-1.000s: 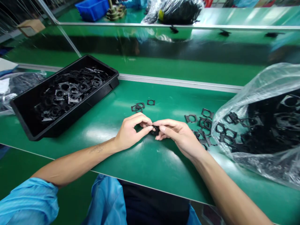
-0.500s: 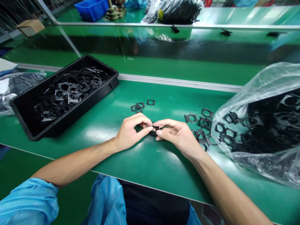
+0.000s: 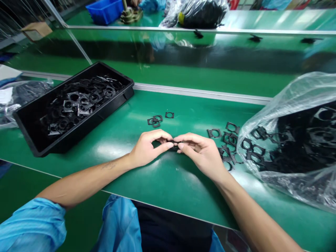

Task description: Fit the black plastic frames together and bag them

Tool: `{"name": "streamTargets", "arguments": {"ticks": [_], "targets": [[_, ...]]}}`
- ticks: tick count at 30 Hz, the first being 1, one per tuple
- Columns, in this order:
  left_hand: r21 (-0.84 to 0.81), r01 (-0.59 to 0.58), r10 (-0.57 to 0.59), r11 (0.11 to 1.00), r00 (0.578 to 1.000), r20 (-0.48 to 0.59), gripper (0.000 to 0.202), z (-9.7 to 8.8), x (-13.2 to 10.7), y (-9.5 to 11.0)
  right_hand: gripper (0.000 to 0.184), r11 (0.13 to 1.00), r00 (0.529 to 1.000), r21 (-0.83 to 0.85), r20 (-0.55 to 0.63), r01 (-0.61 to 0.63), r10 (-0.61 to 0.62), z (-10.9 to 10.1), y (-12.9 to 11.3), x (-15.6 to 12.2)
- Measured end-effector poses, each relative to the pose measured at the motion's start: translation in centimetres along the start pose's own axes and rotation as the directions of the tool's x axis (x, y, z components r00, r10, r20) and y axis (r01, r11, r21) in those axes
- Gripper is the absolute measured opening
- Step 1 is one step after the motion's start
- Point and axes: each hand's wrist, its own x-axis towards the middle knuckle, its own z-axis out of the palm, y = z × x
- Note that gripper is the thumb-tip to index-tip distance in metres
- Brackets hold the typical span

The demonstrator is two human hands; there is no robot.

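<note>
Between my fingertips, above the green tabletop (image 3: 147, 185), is a small black plastic part (image 3: 175, 142), mostly covered by the fingers. My left hand (image 3: 151, 148) pinches its left end with thumb and index finger. At the other end my right hand (image 3: 201, 150) grips it the same way, so both hands are closed on the one part. Several flat black frames with round openings (image 3: 155, 120) lie beyond my left hand, a few overlapping, with a single frame (image 3: 169, 115) beside them. More black frames (image 3: 230, 138) are scattered to the right of my right hand.
A black tray (image 3: 105, 115) with many black frames stands at the left, near a plastic-wrapped bundle (image 3: 26, 94). On the right, an open clear bag (image 3: 252, 126) spills similar parts. A metal rail (image 3: 199, 93) runs along the back, below a glossy green panel (image 3: 183, 75).
My fingertips have shifted slightly on the held part, and the right hand has moved a little to the right. More of the part's length shows between them. The camera view has shifted slightly.
</note>
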Motion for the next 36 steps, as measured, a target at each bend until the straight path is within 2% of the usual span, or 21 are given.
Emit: {"name": "streamTargets", "arguments": {"ticks": [4, 9, 14, 19, 21, 24, 27, 29, 33, 36], "targets": [[0.052, -0.103, 0.105, 0.993, 0.994, -0.03, 0.012, -0.1, 0.0, 0.2, 0.02, 0.994, 0.996, -0.08, -0.049, 0.075, -0.079, 0.1, 0.1, -0.1], [0.122, -0.208, 0.216, 0.97, 0.975, -0.049, 0.01, -0.3, 0.2, 0.4, 0.015, 0.991, 0.993, -0.091, -0.053, 0.097, -0.103, 0.1, 0.4, 0.1], [0.161, -0.26, 0.272, 0.952, 0.96, -0.058, 0.008, -0.3, 0.2, 0.4, 0.01, 0.982, 0.987, -0.119, -0.049, 0.149, -0.155, 0.1, 0.3, -0.1], [0.14, -0.267, 0.274, 0.954, 0.961, -0.033, 0.006, -0.3, 0.0, 0.6, 0.009, 0.966, 0.981, -0.203, -0.079, 0.158, -0.177, 0.1, 0.0, -0.3], [0.131, -0.252, 0.256, 0.959, 0.967, -0.017, 0.005, -0.3, 0.0, 0.6, 0.007, 0.981, 0.986, -0.157, -0.099, 0.115, -0.131, 0.2, -0.1, -0.3], [0.133, -0.22, 0.221, 0.966, 0.975, 0.006, 0.008, -0.4, 0.1, 0.6, 0.015, 0.999, 0.994, 0.046, -0.109, -0.029, 0.034, 0.3, -0.4, -0.2], [0.168, -0.235, 0.239, 0.957, 0.971, -0.002, 0.021, -0.5, 0.1, 0.6, 0.028, 0.956, 0.974, 0.232, -0.094, -0.18, 0.206, 0.2, -0.7, 0.1], [0.198, -0.273, 0.28, 0.941, 0.96, -0.009, 0.026, -0.5, 0.2, 0.5, 0.031, 0.922, 0.958, 0.308, -0.087, -0.236, 0.274, 0.0, -0.7, 0.4], [0.229, -0.365, 0.371, 0.902, 0.928, 0.018, 0.013, -0.5, 0.2, 0.4, 0.029, 0.883, 0.945, 0.366, -0.022, -0.295, 0.325, -0.4, -0.3, 0.6], [0.219, -0.368, 0.376, 0.904, 0.927, 0.006, 0.011, -0.6, 0.3, 0.4, 0.031, 0.936, 0.964, 0.236, 0.013, -0.262, 0.267, -0.3, 0.4, 0.5]]}}
